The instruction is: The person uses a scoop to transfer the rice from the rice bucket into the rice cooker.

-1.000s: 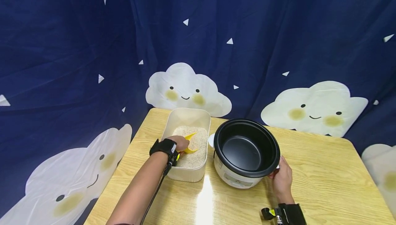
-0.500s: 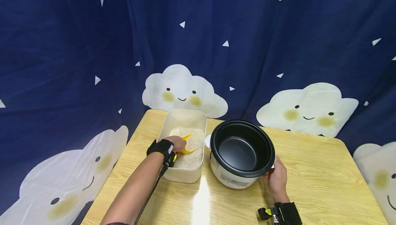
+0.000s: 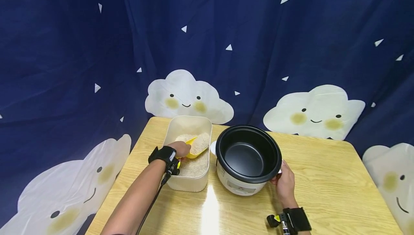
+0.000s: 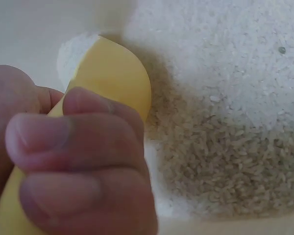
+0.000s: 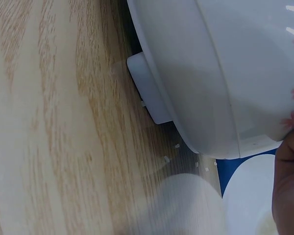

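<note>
My left hand (image 3: 180, 149) reaches into a cream bin (image 3: 187, 184) of white rice (image 3: 194, 169) and grips a yellow scoop (image 3: 193, 155). Rice is heaped in the scoop. Curled fingers wrap its handle in the left wrist view, where the underside of the scoop (image 4: 115, 73) tilts over the grains. Beside the bin stands a white rice cooker (image 3: 237, 187), lidless, its black inner pot (image 3: 247, 157) bare inside. At the cooker's right side, my right hand (image 3: 286, 184) holds the small white side handle (image 3: 280, 171), with most of the fingers hidden underneath.
The wooden table (image 3: 330, 177) extends to the right of the cooker. A few rice grains (image 5: 167, 159) lie on it near the cooker's foot (image 5: 149, 90). A dark blue curtain (image 3: 207, 30) with smiling clouds hangs behind and to the left.
The scoop has tipped level and come up with a heap of rice in it; before, it was dug into the rice. My right hand keeps its place on the cooker. The head view has shifted slightly.
</note>
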Demonstrator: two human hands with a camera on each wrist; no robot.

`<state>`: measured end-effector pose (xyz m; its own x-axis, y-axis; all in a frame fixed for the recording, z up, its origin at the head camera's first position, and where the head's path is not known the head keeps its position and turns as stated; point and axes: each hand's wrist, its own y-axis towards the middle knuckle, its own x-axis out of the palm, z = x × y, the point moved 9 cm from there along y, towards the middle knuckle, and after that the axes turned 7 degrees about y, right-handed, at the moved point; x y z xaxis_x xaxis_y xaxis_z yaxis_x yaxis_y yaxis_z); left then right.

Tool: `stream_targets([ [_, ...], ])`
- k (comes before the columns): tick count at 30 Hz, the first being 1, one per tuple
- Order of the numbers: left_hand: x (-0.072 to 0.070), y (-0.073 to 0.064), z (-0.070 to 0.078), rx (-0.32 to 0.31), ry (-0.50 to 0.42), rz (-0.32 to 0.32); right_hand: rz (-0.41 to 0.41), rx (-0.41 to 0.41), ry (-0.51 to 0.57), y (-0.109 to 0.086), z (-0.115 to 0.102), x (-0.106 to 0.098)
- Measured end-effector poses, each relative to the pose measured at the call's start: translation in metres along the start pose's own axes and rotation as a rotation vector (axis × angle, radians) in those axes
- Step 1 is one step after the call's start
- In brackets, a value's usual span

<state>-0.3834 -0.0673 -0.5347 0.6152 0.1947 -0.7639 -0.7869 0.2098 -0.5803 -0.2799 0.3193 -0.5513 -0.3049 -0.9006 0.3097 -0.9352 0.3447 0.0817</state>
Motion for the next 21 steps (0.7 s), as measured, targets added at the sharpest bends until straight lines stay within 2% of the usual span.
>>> stream_targets([
  [8, -0.009, -0.010, 0.004, -0.008, -0.025, 0.011, -0.001, -0.009, -0.023, 0.000, -0.001, -0.001],
  [21, -0.022, -0.034, 0.017, 0.065, -0.002, 0.030, -0.009, -0.003, -0.040, -0.001, 0.002, -0.002],
])
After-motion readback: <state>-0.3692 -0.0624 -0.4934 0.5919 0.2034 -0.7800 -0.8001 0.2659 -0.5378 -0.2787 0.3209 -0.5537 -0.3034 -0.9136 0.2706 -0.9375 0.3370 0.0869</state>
